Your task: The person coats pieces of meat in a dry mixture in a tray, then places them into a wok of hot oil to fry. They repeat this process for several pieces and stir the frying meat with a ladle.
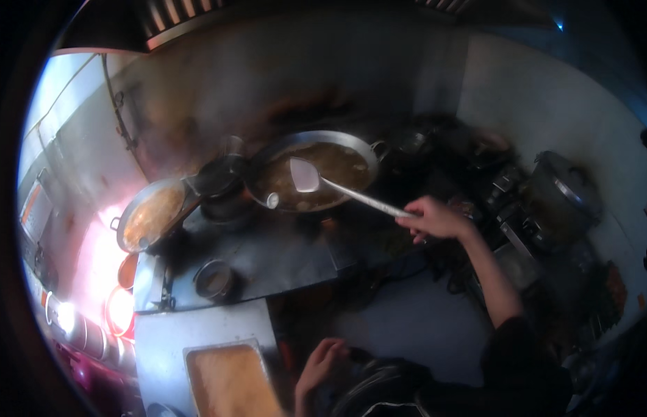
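Observation:
My right hand (437, 219) grips the handle end of a long metal wok spatula (362, 197). Its broad flat blade hangs above a large two-handled wok (323, 136), which holds brown liquid (334, 161) with paler bits in it. Whether the blade touches the liquid cannot be told. Low in the view, my left hand (323, 362) hovers in front of my body with its fingers curled; nothing shows in it, though its palm is hidden. To the left sits a second wok (126, 208) full of a light orange-brown, bubbly-looking mixture (154, 213).
A small pot (214, 280) stands on the metal stove top (282, 266). Nearer me, a side counter (162, 333) bears a rectangular tray (187, 359) of orange-brown contents. A large lidded pot (563, 208) is at the right. A dark pan (219, 180) lies between the woks.

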